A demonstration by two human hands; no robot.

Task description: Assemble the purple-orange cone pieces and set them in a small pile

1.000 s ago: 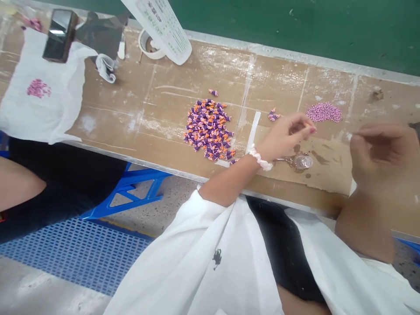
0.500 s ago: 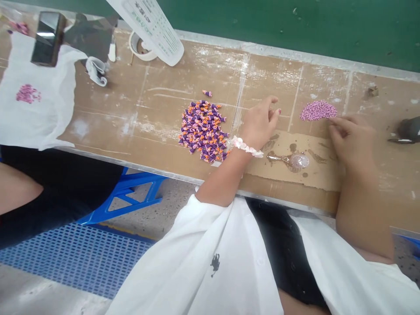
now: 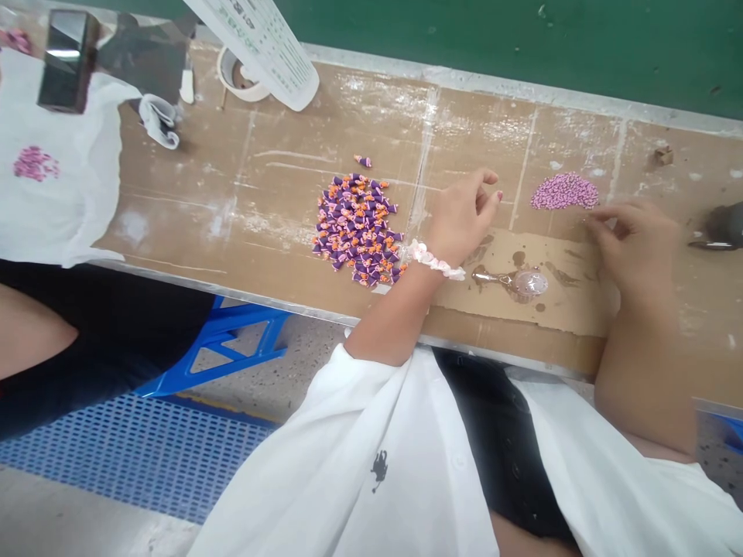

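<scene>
My left hand (image 3: 463, 215) rests above the brown board, a pink-and-white scrunchie around its wrist. Its thumb and index finger are apart, and nothing shows between them. Just right of a heap of tiny pink pieces (image 3: 563, 191), my right hand (image 3: 635, 240) has thumb and fingertips pinched together; whatever they hold is too small to make out. Between my hands, a clear shiny object with a narrow neck and a rounded end (image 3: 529, 283) lies on a stained cardboard piece (image 3: 572, 309). Left of my left wrist is a pile of small purple, orange and pink figures (image 3: 357, 228).
A single figure (image 3: 363, 161) lies above the pile. At the back stand a tape roll (image 3: 255, 91) and a white bottle (image 3: 290, 77). On the left, a white cloth (image 3: 70, 209) carries pink bits and a dark box (image 3: 68, 62). A dark object (image 3: 725, 227) sits far right.
My right hand has shifted slightly right, away from the pink heap, its fingertips still together. My left hand has hardly moved. The view has shifted a little.
</scene>
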